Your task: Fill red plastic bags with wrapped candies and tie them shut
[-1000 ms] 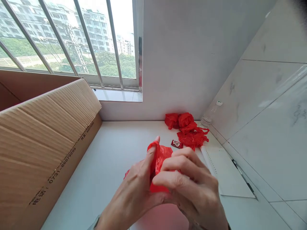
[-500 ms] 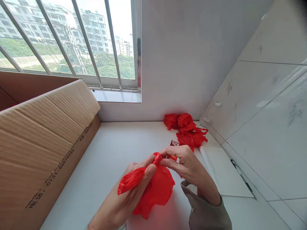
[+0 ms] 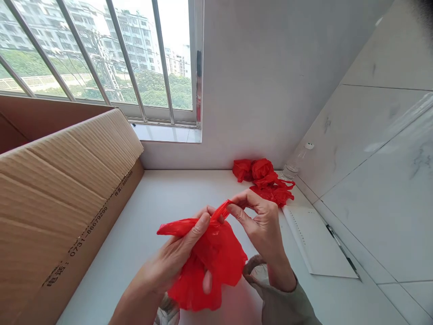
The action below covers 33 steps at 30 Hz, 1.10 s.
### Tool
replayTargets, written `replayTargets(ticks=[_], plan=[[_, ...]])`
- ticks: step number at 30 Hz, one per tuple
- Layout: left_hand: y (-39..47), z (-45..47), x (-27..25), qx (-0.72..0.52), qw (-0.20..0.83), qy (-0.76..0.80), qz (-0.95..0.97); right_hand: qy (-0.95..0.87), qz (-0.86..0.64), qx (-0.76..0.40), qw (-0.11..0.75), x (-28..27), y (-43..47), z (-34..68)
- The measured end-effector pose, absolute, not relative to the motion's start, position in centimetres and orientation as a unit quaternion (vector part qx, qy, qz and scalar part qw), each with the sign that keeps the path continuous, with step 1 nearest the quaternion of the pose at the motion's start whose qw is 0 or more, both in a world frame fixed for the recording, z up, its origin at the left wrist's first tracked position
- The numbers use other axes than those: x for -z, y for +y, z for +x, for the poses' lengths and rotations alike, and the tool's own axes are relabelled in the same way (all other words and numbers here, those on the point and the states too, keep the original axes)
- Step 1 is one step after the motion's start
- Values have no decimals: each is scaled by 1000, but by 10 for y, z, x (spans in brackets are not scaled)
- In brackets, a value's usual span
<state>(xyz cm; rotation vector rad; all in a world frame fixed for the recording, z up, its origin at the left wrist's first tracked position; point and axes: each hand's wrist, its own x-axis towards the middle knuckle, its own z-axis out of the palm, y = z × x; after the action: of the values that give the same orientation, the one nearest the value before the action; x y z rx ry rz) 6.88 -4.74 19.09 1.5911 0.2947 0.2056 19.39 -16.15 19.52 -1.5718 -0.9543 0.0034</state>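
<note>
Between my two hands hangs a red plastic bag [image 3: 225, 253], its loose body drooping above the white table. My left hand [image 3: 176, 253] grips it near the neck, thumb on top, and a twisted end of the bag sticks out to the left past the thumb. One fingertip of that hand shows lower down against the red film. My right hand [image 3: 262, 221] pinches another strip of the bag between thumb and fingers, pulled up and to the right. The bag's contents, if any, cannot be made out.
Crumpled red plastic bags [image 3: 267, 180] lie by the wall, beside a clear bottle [image 3: 291, 170] with a white cap. A white notebook [image 3: 323, 243] with a pen [image 3: 343, 251] is on the right. A large open cardboard box [image 3: 74, 180] stands at the left under a barred window [image 3: 131, 58].
My right hand has drawn its strip of the bag up and away from my left hand. The bag is spread wider. A small red-and-white packet behind my right hand is no longer visible.
</note>
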Motion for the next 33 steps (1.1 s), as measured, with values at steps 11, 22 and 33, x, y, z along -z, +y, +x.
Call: replayTargets(ticks=[11,22,33], plan=[[-19,71,-185,-7,842,-21,538,-674,-633,-34,381,-213,-192,183],[-28,66,-191,-187,443,58,875,-563,-621,-261,479,-188,-161,201],[-25,74,-178,-395,188,-7,899,-455,-590,-320,585,-181,-152,209]])
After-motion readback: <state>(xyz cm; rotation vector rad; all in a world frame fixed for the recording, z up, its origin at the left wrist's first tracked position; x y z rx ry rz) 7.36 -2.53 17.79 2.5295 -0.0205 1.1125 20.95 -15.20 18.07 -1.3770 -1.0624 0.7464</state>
